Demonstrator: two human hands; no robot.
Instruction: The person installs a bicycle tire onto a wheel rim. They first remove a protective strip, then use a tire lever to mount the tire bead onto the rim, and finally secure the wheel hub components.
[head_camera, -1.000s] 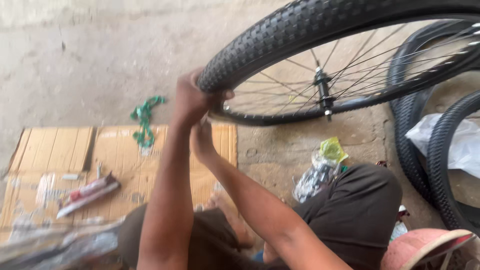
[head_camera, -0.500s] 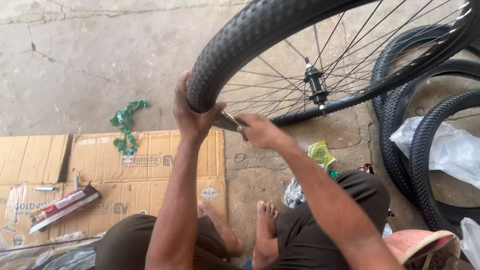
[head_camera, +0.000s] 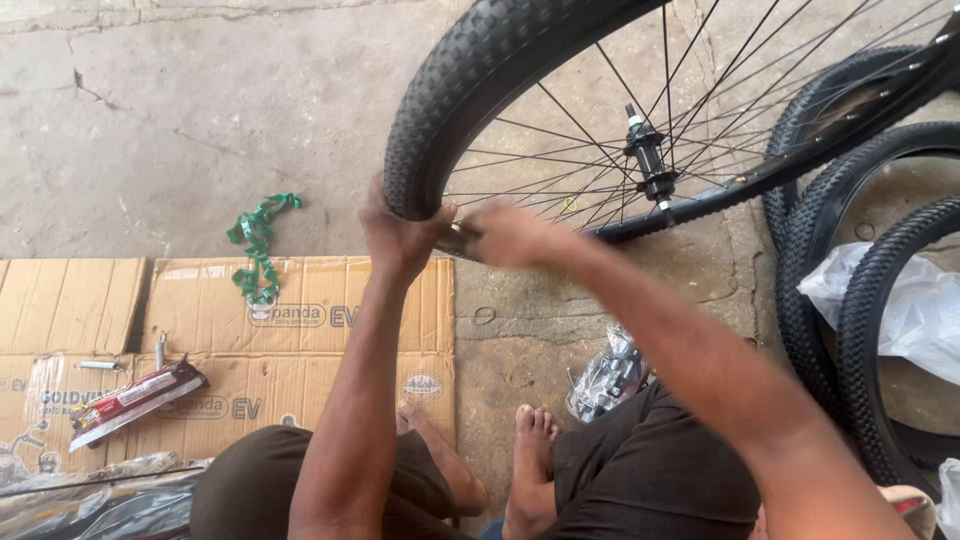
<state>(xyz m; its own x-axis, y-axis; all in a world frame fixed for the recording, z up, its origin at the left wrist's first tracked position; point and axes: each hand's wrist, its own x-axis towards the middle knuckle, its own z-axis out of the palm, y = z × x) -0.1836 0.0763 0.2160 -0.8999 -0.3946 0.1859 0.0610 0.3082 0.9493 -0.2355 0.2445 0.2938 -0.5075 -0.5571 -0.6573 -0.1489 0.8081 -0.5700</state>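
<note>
A black knobby bicycle tyre (head_camera: 470, 80) on a spoked wheel stands before me, its hub (head_camera: 650, 165) right of centre. My left hand (head_camera: 400, 235) grips the tyre's lower edge from below, fingers curled onto the tread. Just beside it my right hand (head_camera: 510, 235) is closed at the rim, blurred; something small and metallic shows between the two hands, but I cannot tell what it is. I sit on the ground with my bare feet (head_camera: 530, 440) below the wheel.
Flattened cardboard (head_camera: 300, 330) lies at the left with a red packet (head_camera: 130, 400), small metal parts and a green strip (head_camera: 255, 245). More black tyres (head_camera: 830, 300) and a white plastic bag (head_camera: 900, 310) lie at the right. A clear bag of parts (head_camera: 605, 380) sits by my knee.
The wheel has shifted nearer and to the right in view. My right hand came up from under my left arm to the rim beside my left hand.
</note>
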